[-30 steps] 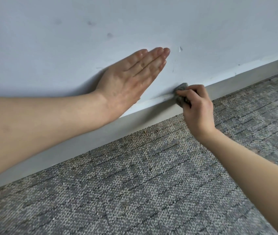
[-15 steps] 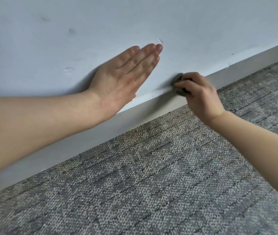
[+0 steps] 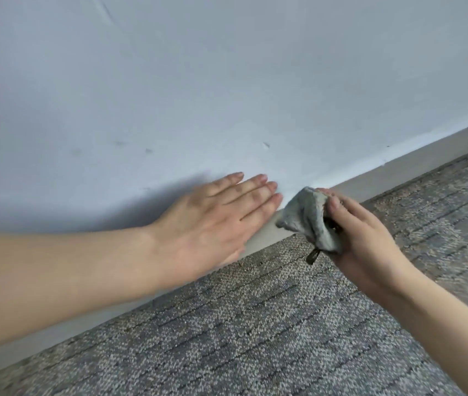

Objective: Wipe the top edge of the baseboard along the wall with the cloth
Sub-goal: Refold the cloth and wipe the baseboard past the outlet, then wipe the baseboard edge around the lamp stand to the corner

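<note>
Gripping bunched cloth (image 3: 309, 221) at baseboard (image 3: 398, 172) top edge with right hand (image 3: 369, 244), left hand (image 3: 212, 224) flat on wall (image 3: 227, 81); right stretch likely unwiped.

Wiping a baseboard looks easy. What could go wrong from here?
The left hand lies flat right beside the cloth, so wiping that way may bump it. The cloth is bunched in the right hand, so it might skip parts of the baseboard edge. Its dangling corner could pick up carpet grit.

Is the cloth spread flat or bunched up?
Bunched: the cloth is crumpled into a wad gripped in the right hand.
</note>
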